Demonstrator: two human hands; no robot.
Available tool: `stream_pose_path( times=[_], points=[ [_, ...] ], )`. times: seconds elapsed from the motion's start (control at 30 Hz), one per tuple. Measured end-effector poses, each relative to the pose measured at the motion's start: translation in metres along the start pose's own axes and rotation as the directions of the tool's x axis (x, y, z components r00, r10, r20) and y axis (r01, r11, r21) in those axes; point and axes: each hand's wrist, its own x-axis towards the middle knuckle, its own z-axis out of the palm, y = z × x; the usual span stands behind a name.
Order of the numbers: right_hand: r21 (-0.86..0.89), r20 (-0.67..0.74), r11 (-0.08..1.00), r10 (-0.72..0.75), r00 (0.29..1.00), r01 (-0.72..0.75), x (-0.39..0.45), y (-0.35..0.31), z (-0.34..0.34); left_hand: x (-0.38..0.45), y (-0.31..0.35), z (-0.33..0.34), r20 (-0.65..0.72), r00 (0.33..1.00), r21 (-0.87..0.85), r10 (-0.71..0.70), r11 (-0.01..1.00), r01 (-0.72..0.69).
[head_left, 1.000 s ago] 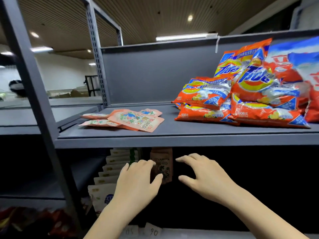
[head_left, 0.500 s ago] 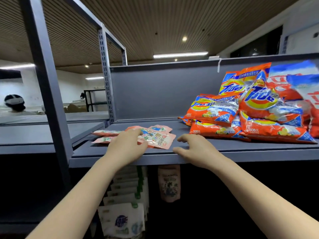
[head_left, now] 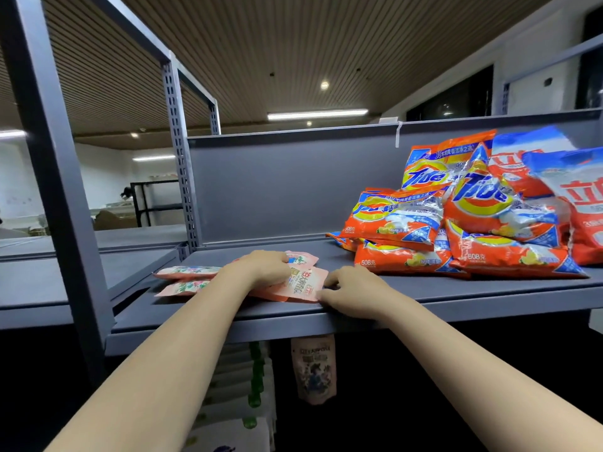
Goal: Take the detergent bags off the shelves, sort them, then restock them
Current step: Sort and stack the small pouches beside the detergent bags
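Several flat pink detergent pouches [head_left: 304,282] lie in a loose stack on the grey shelf [head_left: 456,300], near its front left. My left hand [head_left: 261,268] lies on top of the stack with its fingers curled over the pouches. My right hand [head_left: 354,292] is at the right edge of the top pouch, thumb and fingertips pinching that edge. A heap of orange Tide bags [head_left: 399,218] fills the right part of the same shelf. Behind it at the far right lean red-and-blue detergent bags [head_left: 580,203].
A grey upright post [head_left: 58,190] stands at the left, with the shelf's back panel [head_left: 277,190] behind. Below the shelf a row of white pouches [head_left: 235,402] and a small pale pouch [head_left: 314,373] show in the dark. More grey shelving [head_left: 39,278] extends left.
My view has risen from the lower shelf to the upper one. Both hands came up from below the shelf edge onto the pink pouches, the right hand sliding left to the top pouch's edge.
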Motion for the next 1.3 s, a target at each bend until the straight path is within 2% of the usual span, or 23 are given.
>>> stream_pose_path(
  times=[0.13,0.27,0.37,0.43,0.63,0.87,1.0,1.1,1.17,1.3],
  points=[
    [0.097,0.009,0.995,-0.002,1.0,0.001,0.0,0.006,-0.006,0.0,0.002,0.003,-0.148,0.987,0.102,0.057,0.994,-0.042],
    [0.13,-0.018,0.991,-0.015,1.0,0.017,0.002,0.008,-0.011,-0.01,0.007,-0.011,-0.467,0.881,0.173,0.07,0.985,0.014],
    [0.095,-0.053,0.995,-0.016,0.998,0.021,0.008,0.004,-0.011,-0.017,-0.001,-0.028,-0.659,0.752,0.024,-0.025,0.998,0.055],
    [0.064,-0.059,0.998,-0.006,0.998,0.01,0.015,-0.001,-0.01,-0.022,-0.011,-0.036,-0.708,0.695,-0.117,-0.127,0.991,0.062],
    [0.055,-0.133,0.995,-0.07,0.989,0.078,0.037,-0.025,0.001,-0.039,-0.039,-0.04,-0.684,0.624,-0.502,-0.377,0.864,-0.029],
    [-0.053,0.103,0.981,-0.182,0.978,0.189,0.07,-0.064,0.013,-0.042,-0.057,-0.031,-0.596,0.655,-0.677,-0.466,0.73,-0.097],
    [-0.227,0.226,0.934,-0.227,0.947,0.277,0.076,-0.079,0.019,-0.035,-0.061,-0.024,-0.576,0.675,-0.716,-0.461,0.683,-0.144],
    [-0.34,0.25,0.903,-0.183,0.951,0.263,0.081,-0.082,0.018,-0.037,-0.059,-0.021,-0.576,0.654,-0.74,-0.49,0.653,-0.162],
    [-0.417,0.207,0.878,-0.16,0.965,0.234,0.079,-0.081,0.016,-0.039,-0.057,-0.02,-0.585,0.621,-0.746,-0.522,0.646,-0.159],
    [-0.433,0.121,0.9,0.009,0.993,0.044,0.068,-0.068,0.0,-0.044,-0.056,-0.021,-0.586,0.605,-0.76,-0.539,0.625,-0.179]
  ],
)
